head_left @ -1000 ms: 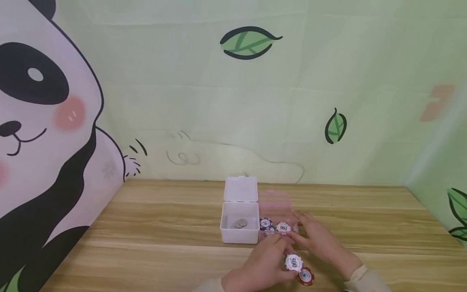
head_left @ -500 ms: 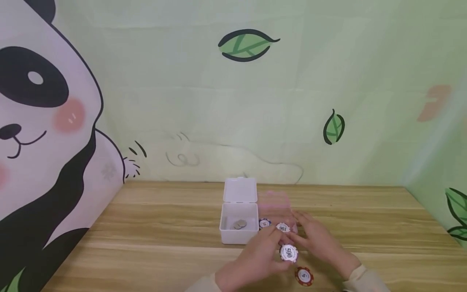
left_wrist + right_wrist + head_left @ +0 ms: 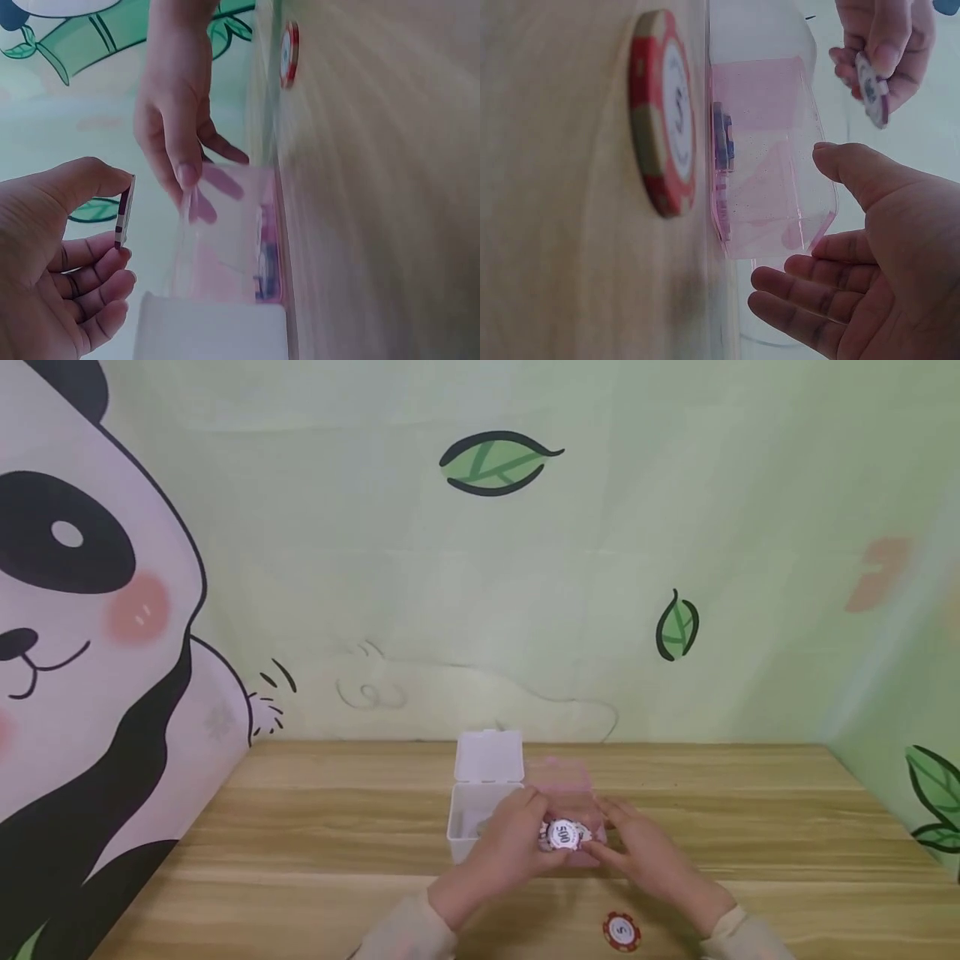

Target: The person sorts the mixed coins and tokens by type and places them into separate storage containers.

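Note:
My left hand (image 3: 504,837) pinches a white-faced poker chip (image 3: 564,835) marked 500 between thumb and fingers, above the open pink translucent box (image 3: 225,247). In the left wrist view the chip stands nearly edge-on. My right hand (image 3: 651,853) is at the pink box's right side, its thumb touching the rim and its loosely extended fingers beside the wall. Through that wall, several chips, among them a blue one (image 3: 721,136), show low inside the box. Most of the box's inside is hidden by my hands and the held chip in the head view.
Left of the pink box, and close against it, stands a white box (image 3: 468,817) with its lid raised; my left hand partly covers it. A red poker chip (image 3: 622,932) marked 5 lies on the wooden table (image 3: 337,827) nearer me. A panda-print backdrop (image 3: 375,568) rises behind.
My left hand has carried the 500 chip forward and left, from near the red chip to over the pink box. The right hand stays beside the box. The head view has shifted slightly.

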The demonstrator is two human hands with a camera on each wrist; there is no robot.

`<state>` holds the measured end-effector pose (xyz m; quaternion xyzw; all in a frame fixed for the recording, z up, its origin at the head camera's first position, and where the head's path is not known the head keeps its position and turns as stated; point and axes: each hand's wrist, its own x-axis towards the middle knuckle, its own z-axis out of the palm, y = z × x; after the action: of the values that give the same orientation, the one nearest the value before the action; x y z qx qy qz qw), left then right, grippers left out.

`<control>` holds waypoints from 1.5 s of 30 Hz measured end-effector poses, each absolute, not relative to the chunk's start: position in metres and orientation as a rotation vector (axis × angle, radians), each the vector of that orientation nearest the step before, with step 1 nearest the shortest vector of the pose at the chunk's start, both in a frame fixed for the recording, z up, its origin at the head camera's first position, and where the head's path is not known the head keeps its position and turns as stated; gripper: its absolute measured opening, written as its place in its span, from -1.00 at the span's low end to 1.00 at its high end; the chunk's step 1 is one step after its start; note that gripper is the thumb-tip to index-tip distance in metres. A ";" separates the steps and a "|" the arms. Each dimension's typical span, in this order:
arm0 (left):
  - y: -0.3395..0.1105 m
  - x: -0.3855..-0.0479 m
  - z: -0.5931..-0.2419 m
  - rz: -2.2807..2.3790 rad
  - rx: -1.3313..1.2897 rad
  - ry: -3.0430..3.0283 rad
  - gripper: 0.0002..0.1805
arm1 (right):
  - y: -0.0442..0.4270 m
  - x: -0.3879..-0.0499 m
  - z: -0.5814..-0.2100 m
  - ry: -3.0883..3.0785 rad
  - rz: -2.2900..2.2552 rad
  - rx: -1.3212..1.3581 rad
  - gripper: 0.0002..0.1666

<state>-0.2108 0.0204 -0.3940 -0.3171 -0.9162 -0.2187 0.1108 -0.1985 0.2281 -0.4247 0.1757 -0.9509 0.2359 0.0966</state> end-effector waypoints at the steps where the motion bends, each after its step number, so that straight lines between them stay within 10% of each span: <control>1: 0.020 -0.213 -0.394 -0.628 -0.928 -2.691 -0.53 | 0.228 -0.199 -0.425 -2.817 0.702 0.515 -0.13; 45: 0.041 -0.271 -0.397 -0.097 -1.094 -2.819 -0.68 | 0.228 -0.198 -0.426 -2.846 0.786 0.481 -0.18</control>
<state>-0.2712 0.0412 -0.3971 -0.3611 -0.9302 -0.0318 0.0582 -0.1985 0.2281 -0.4259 0.1604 -0.9487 0.2619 0.0749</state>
